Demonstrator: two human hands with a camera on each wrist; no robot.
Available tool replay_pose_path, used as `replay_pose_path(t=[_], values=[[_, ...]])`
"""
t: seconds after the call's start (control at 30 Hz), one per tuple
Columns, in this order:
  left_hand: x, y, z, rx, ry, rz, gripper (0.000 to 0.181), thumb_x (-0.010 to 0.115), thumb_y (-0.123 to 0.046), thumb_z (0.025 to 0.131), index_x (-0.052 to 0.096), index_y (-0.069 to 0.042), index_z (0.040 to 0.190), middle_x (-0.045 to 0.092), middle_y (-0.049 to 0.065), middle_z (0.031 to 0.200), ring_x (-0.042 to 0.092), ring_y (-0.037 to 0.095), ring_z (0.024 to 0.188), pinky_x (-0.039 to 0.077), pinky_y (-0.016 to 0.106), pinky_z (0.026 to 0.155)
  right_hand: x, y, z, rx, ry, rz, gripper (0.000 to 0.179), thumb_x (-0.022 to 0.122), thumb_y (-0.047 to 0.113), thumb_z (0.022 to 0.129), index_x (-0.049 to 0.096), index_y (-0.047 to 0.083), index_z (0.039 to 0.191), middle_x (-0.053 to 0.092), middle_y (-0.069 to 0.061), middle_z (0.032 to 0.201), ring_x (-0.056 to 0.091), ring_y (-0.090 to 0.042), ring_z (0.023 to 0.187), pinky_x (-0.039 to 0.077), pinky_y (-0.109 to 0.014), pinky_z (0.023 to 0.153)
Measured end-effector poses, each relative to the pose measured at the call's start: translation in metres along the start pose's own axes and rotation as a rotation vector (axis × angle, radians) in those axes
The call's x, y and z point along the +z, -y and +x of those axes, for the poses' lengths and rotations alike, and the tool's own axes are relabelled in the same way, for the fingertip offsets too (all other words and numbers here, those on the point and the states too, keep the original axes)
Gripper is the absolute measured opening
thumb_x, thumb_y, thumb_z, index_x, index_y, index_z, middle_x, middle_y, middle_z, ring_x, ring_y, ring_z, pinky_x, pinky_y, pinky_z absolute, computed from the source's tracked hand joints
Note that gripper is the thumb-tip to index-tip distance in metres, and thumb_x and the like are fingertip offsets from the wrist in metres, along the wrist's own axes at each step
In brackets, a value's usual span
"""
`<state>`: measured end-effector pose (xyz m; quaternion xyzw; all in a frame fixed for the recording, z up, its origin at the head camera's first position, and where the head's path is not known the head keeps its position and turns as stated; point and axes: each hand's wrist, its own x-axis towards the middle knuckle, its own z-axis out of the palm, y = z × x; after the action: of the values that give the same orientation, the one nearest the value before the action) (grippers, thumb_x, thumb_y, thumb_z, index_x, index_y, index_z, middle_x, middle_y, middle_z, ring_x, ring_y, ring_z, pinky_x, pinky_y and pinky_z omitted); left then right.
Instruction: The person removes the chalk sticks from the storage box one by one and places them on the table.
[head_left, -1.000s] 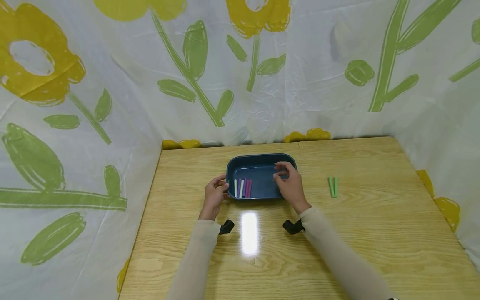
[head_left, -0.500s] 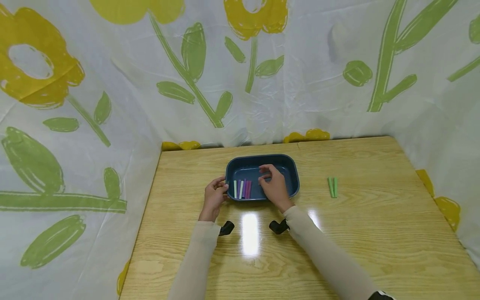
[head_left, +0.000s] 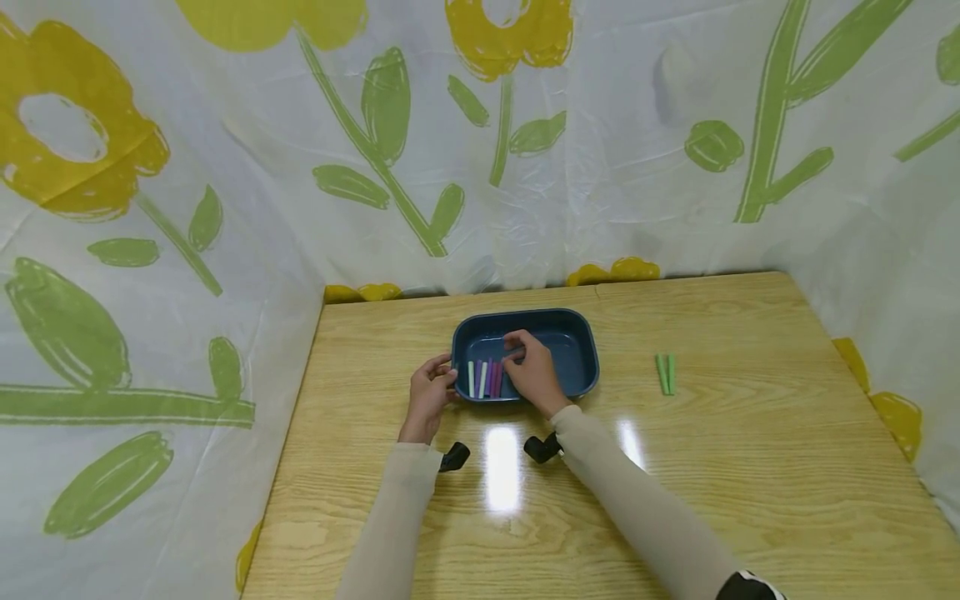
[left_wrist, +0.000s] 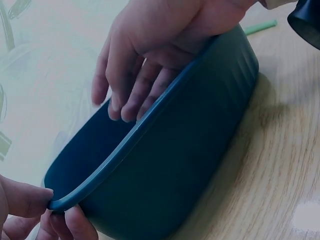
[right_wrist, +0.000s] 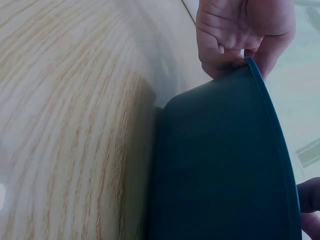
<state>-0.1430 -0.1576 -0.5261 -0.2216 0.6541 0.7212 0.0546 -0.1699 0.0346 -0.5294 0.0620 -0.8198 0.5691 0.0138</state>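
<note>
A dark blue tray (head_left: pixel 566 354) stands on the table, with white, purple and magenta sticks that look like chalk (head_left: pixel 497 379) side by side at its left end. My left hand (head_left: pixel 431 396) pinches the tray's left rim, thumb on top and fingers beneath, as the left wrist view shows. Inside the tray, my right hand (head_left: pixel 536 375) reaches down with loosely bent fingers, its fingertips close beside the magenta sticks. Nothing shows between those fingers. The tray's near wall partly hides the fingertips in the left wrist view (left_wrist: pixel 127 112).
Two green sticks (head_left: pixel 665 375) lie on the wooden table (head_left: pixel 750 467) to the right of the tray. A white sheet (head_left: pixel 615 192) with printed flowers hangs behind and at both sides of the table.
My right hand has moved left inside the tray, from its right end to beside the magenta sticks. The left hand keeps its hold on the rim.
</note>
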Motion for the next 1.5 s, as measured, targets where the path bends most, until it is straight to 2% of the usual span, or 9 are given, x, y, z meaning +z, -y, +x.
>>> replay_pose_path(t=[0.13, 0.47, 0.73, 0.9, 1.03, 1.2, 1.37, 1.5], values=[[0.0, 0.001, 0.0, -0.005, 0.005, -0.005, 0.036, 0.058, 0.005, 0.104, 0.061, 0.004, 0.14, 0.055, 0.01, 0.106, 0.06, 0.017, 0.08, 0.052, 0.026, 0.064, 0.001, -0.002, 0.003, 0.028, 0.042, -0.041, 0.036, 0.071, -0.009, 0.091, 0.068, -0.004, 0.127, 0.071, -0.022, 0.116, 0.072, -0.037, 0.099, 0.059, -0.051, 0.09], [-0.001, -0.001, -0.001, 0.001, 0.024, 0.005, 0.036, 0.057, 0.003, 0.105, 0.06, 0.004, 0.141, 0.055, 0.006, 0.102, 0.061, 0.016, 0.08, 0.053, 0.026, 0.065, -0.006, -0.006, 0.008, 0.111, 0.241, -0.159, 0.042, 0.071, -0.006, 0.093, 0.065, -0.005, 0.134, 0.072, -0.022, 0.116, 0.072, -0.037, 0.103, 0.06, -0.048, 0.091], [-0.002, -0.002, -0.002, 0.006, 0.037, -0.008, 0.037, 0.056, 0.004, 0.105, 0.06, 0.005, 0.142, 0.057, 0.008, 0.105, 0.061, 0.016, 0.083, 0.053, 0.026, 0.066, -0.006, -0.004, 0.011, 0.188, 0.344, -0.233, 0.045, 0.071, 0.0, 0.095, 0.063, -0.002, 0.14, 0.071, -0.02, 0.117, 0.069, -0.034, 0.107, 0.057, -0.046, 0.092], [-0.002, -0.002, -0.002, 0.002, 0.036, -0.003, 0.037, 0.057, 0.004, 0.105, 0.06, 0.005, 0.142, 0.057, 0.009, 0.107, 0.061, 0.016, 0.084, 0.053, 0.026, 0.066, -0.006, -0.002, 0.011, 0.203, 0.389, -0.262, 0.046, 0.072, 0.001, 0.096, 0.063, -0.003, 0.14, 0.071, -0.02, 0.119, 0.068, -0.034, 0.111, 0.057, -0.046, 0.094], [-0.002, -0.001, -0.001, -0.003, 0.037, -0.002, 0.037, 0.057, 0.003, 0.106, 0.059, 0.005, 0.143, 0.056, 0.009, 0.108, 0.061, 0.016, 0.085, 0.053, 0.026, 0.066, -0.003, -0.002, 0.011, 0.208, 0.405, -0.284, 0.045, 0.073, 0.001, 0.096, 0.063, -0.004, 0.14, 0.07, -0.021, 0.12, 0.067, -0.034, 0.113, 0.056, -0.045, 0.096], [-0.002, -0.001, -0.001, -0.002, 0.033, -0.002, 0.036, 0.057, 0.003, 0.106, 0.06, 0.004, 0.142, 0.057, 0.01, 0.108, 0.061, 0.017, 0.084, 0.054, 0.027, 0.066, -0.001, -0.001, 0.011, 0.196, 0.398, -0.303, 0.037, 0.075, 0.0, 0.094, 0.068, -0.005, 0.13, 0.069, -0.019, 0.114, 0.065, -0.031, 0.107, 0.056, -0.043, 0.093], [-0.002, -0.001, -0.002, -0.002, 0.03, 0.007, 0.036, 0.057, 0.003, 0.105, 0.061, 0.002, 0.142, 0.058, 0.009, 0.107, 0.061, 0.018, 0.085, 0.054, 0.027, 0.068, -0.001, 0.0, 0.008, 0.192, 0.344, -0.276, 0.029, 0.074, -0.001, 0.093, 0.069, -0.003, 0.122, 0.07, -0.018, 0.11, 0.067, -0.03, 0.103, 0.057, -0.043, 0.09], [-0.002, -0.002, -0.002, 0.0, 0.026, 0.007, 0.036, 0.057, 0.003, 0.105, 0.062, 0.001, 0.141, 0.057, 0.007, 0.105, 0.061, 0.018, 0.085, 0.054, 0.027, 0.068, -0.001, 0.0, 0.007, 0.157, 0.277, -0.243, 0.021, 0.074, -0.002, 0.093, 0.068, -0.001, 0.114, 0.071, -0.017, 0.106, 0.068, -0.031, 0.098, 0.058, -0.044, 0.085]])
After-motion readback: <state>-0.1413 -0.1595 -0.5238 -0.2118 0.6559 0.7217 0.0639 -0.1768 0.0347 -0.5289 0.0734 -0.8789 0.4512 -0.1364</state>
